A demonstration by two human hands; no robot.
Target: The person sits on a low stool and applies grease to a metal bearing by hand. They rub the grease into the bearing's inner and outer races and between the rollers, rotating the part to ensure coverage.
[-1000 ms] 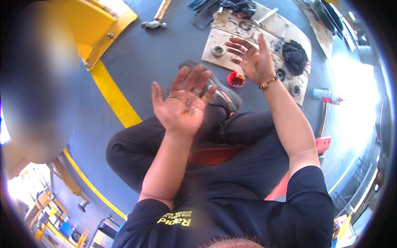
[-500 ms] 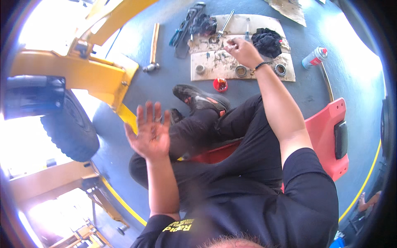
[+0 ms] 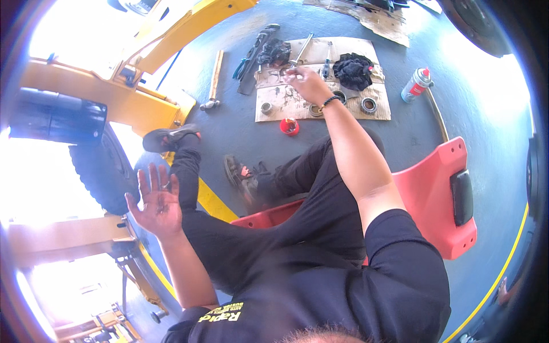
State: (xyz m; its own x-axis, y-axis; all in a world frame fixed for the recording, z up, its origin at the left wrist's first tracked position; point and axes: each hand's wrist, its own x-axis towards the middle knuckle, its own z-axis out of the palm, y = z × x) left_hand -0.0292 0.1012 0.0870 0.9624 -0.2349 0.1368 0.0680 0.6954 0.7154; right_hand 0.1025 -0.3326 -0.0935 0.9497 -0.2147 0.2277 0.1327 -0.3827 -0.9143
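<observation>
My left hand point(image 3: 157, 203) is raised palm up at the left, fingers spread, with dark smudges on the palm and nothing in it. Stretched forward, my right hand point(image 3: 309, 86) hovers over a stained cardboard sheet point(image 3: 380, 93); its fingers are loosely bent and apart, and I see nothing held. Close beyond its fingertips lies a shiny metal bar tool point(image 3: 303, 48). Metal bearing rings point(image 3: 369, 105) sit along the cardboard's near side, one partly hidden by my right hand. A red cup point(image 3: 289, 127) with dark contents stands just off the near edge. A black rag point(image 3: 353, 72) lies right of my hand.
A ball-peen hammer point(image 3: 215, 83) lies left of the cardboard, a spray can point(image 3: 417, 86) stands to its right. I sit on a red creeper point(image 3: 426, 200). Yellow machine framework point(image 3: 86, 100) and a large tyre point(image 3: 97, 171) take up the left side. More cardboard point(image 3: 377, 26) lies farther off.
My left hand has moved left and a little nearer. My right hand has shifted left over the cardboard. One leg has swung out to the left, and the whole view has shifted slightly.
</observation>
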